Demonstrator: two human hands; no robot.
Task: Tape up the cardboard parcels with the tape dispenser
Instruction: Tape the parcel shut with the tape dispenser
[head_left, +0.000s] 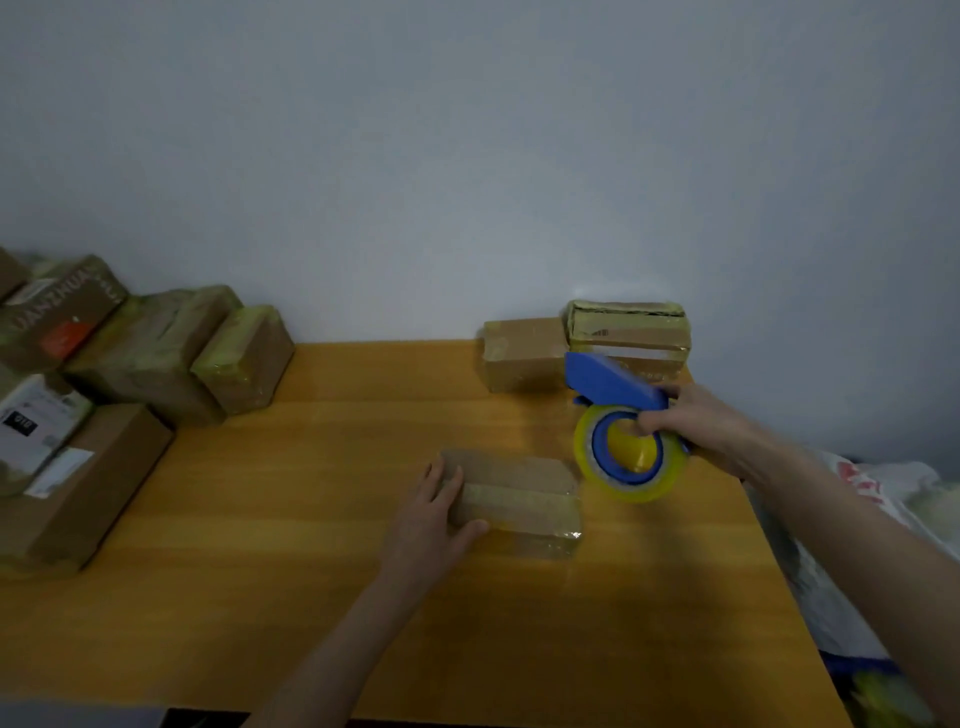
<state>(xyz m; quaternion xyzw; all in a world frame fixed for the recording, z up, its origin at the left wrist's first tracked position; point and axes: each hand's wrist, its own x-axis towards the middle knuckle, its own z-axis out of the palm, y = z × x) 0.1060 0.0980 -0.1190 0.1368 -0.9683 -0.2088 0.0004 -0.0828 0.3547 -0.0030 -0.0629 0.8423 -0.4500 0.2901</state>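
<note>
Item 1, nearest: table (311, 545), orange-brown wood, running away to a pale wall. Item 2, centre: L hand (434, 512), fingers laid over the top of the parcel (524, 499) at its left end, thumb hooked round the near face; clamped on, pinning it down. Parcel itself: small brown box, flat on table mid-way back, long axis left-right, approx. parallel to the near table edge; pale strip lengthwise along top, glossy film at right end, seal quality too blurred to judge. Item 3, right of and slightly beyond parcel: R hand (696, 423), wrapped tight round the blue dispenser (615, 387), thumb across the hub of the yellow roll (628, 457). Hands well apart, parcel between them. Roll just beside the parcel's right end; held up off table by the look of it, contact w/ box not clear. Key relation, as judged: free right end faces the dispenser, R hand nearer to it, L hand anchoring the opposite end, so next strip prob. starts at right end and pulls along the long axis toward the L hand. Item 4, far right by wall: two taped boxes (524, 356). Item 5, far left: heap of boxes (150, 358), some w/ labels.
</note>
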